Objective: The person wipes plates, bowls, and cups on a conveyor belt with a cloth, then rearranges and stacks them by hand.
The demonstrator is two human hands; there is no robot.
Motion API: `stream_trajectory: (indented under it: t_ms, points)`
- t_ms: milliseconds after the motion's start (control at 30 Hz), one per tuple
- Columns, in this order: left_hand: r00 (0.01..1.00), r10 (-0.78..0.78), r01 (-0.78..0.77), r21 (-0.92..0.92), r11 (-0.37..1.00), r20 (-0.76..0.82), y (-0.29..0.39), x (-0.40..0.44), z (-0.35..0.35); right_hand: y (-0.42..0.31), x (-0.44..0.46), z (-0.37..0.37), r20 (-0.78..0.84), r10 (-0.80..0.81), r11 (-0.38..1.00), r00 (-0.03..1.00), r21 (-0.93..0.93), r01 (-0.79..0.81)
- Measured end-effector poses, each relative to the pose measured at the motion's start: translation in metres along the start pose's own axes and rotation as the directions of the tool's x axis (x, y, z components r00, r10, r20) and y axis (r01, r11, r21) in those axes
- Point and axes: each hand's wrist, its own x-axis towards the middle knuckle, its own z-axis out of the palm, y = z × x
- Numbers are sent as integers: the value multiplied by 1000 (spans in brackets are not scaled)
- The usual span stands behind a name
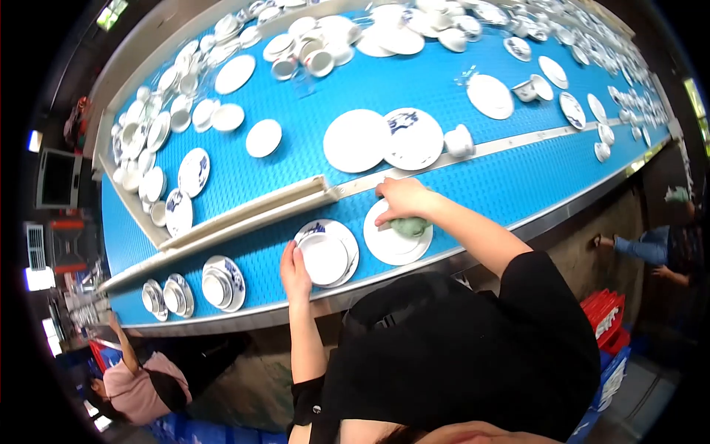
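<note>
My left hand (296, 275) is at the left rim of a blue-patterned plate (350, 250), its fingers together against the edge. A white bowl (323, 259) sits on that plate. To the right, my right hand (405, 198) reaches over a white plate (398, 253), thumb and forefinger at its upper left part. A crumpled green cloth (409, 226) is bunched under the palm of this hand, above the plate. The grip on the cloth is partly hidden.
Stacked dishes (223, 283) line the near blue strip at left. Beyond the pale divider (251, 211) lie a large white plate (356, 140), a patterned plate (414, 139), a cup (458, 140) and piled dishes. One person (140, 388) is at lower left, another (677, 248) at far right.
</note>
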Motion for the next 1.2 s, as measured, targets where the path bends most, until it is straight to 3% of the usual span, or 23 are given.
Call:
stream_trajectory:
  t_ms: [33, 100, 133, 200, 300, 367, 400, 467, 500, 533, 600, 633, 700, 733, 767, 833, 900, 933, 967, 1000, 1033, 1100, 1200]
  points:
    - [998, -54, 55, -57, 997, 13, 18, -4, 5, 12, -1, -10, -18, 14, 1000, 1000, 0, -14]
    - [996, -82, 84, -62, 995, 38, 33, -9, 17, 35, -4, -31, 296, 75, 996, 952, 33, -89]
    - [991, -116, 121, -91, 988, 59, 45, -11, 24, 45, -12, -42, 281, 83, 995, 956, 34, -97]
    - [987, -126, 134, -81, 988, 95, 61, -17, 43, 75, -46, -60, 278, 35, 948, 960, 295, -120]
    - [978, -123, 130, -30, 991, 167, 83, -26, 84, 110, -126, -91, 91, 52, 913, 995, 399, -84]
    - [963, -117, 120, 3, 993, 243, 109, -28, 110, 119, -178, -112, -126, 73, 946, 989, 321, -29]
    - [963, -120, 123, 1, 992, 241, 126, -25, 122, 128, -195, -110, -124, 71, 947, 990, 320, -28]
    - [946, 16, -111, 280, 953, 323, 156, -19, 148, 148, -223, -98, -412, 100, 984, 906, 178, -28]
    - [937, 119, -213, 271, 938, 327, 170, -15, 165, 160, -231, -86, -431, 149, 988, 890, 104, -115]
    - [917, 222, -315, 261, 913, 331, 185, -9, 183, 171, -237, -76, -430, 153, 987, 890, 106, -119]
    - [904, 297, -360, 172, 917, 309, 210, 6, 221, 195, -247, -61, -195, 230, 961, 953, -109, -254]
    - [902, 299, -363, 171, 916, 310, 218, 15, 241, 211, -252, -52, -158, 242, 970, 957, 60, -235]
    - [952, -1, -9, 32, 999, 307, 227, 31, 279, 229, -258, -67, -216, 243, 960, 946, 195, -203]
    - [952, -6, -5, 36, 999, 307, 234, 35, 291, 238, -261, -79, -269, 250, 933, 930, 323, -157]
    - [969, 30, -54, 94, 994, 245, 239, 37, 301, 234, -267, -105, -193, 385, 811, 903, 538, -231]
    - [977, 110, -139, 155, 978, 182, 239, 44, 317, 255, -275, -141, -109, 468, 623, 877, 744, -240]
    - [976, 137, -152, 76, 986, 167, 227, 51, 323, 288, -273, -165, -247, 458, 737, 854, 643, -209]
    - [978, 35, -18, -83, 996, 207, 197, 62, 334, 302, -267, -173, -323, 456, 773, 830, 606, -189]
    - [960, -101, 171, -260, 950, 263, 215, 54, 323, 317, -259, -180, -401, 446, 808, 800, 565, -166]
    - [919, -212, 346, -422, 838, 333, 236, 45, 316, 337, -247, -182, -402, 460, 799, 792, 576, -172]
    - [896, -227, 409, -512, 756, 382, 239, 39, 313, 359, -234, -182, -403, 473, 791, 784, 585, -176]
    - [883, -215, 455, -651, 608, 417, 253, 19, 310, 393, -203, -185, -371, 501, 791, 782, 563, -240]
    - [875, -187, 467, -679, 566, 446, 275, -12, 309, 421, -154, -185, -364, 506, 839, 782, 419, -348]
